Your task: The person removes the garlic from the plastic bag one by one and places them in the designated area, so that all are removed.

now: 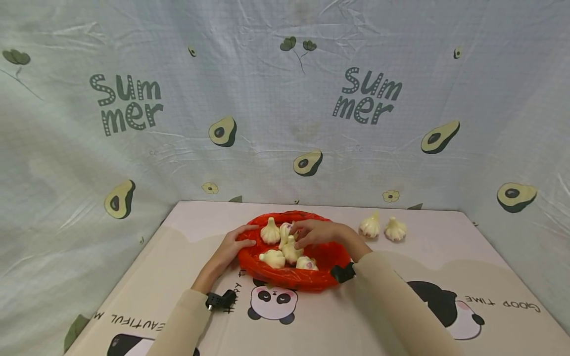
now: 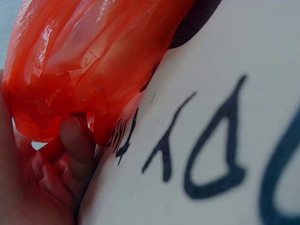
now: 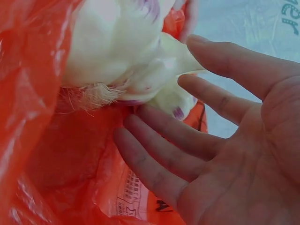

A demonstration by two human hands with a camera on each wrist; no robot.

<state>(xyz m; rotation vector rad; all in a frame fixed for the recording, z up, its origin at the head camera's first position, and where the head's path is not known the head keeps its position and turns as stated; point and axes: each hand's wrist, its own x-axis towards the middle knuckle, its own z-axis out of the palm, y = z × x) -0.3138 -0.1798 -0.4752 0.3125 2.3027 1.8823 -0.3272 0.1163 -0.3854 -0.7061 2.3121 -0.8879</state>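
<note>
A red plastic bag (image 1: 294, 282) lies spread on the table, its mouth facing up, with several garlic bulbs (image 1: 270, 231) inside. My left hand (image 1: 232, 243) grips the bag's left rim; in the left wrist view its fingers (image 2: 77, 140) curl against the red film. Over the middle of the bag reaches my right hand (image 1: 317, 233), close to the bulbs. The right wrist view shows that hand's fingers (image 3: 173, 133) extended and spread, fingertips right at a garlic bulb (image 3: 117, 42) with dry roots. The thumb is apart from the forefinger, and nothing is gripped between them.
Two more garlic bulbs, one (image 1: 369, 226) beside the other (image 1: 395, 229), sit on the table right of the bag. A printed cloth (image 1: 267, 183) hangs behind the table and along its sides. The pale tabletop (image 1: 200, 220) carries panda prints and lettering.
</note>
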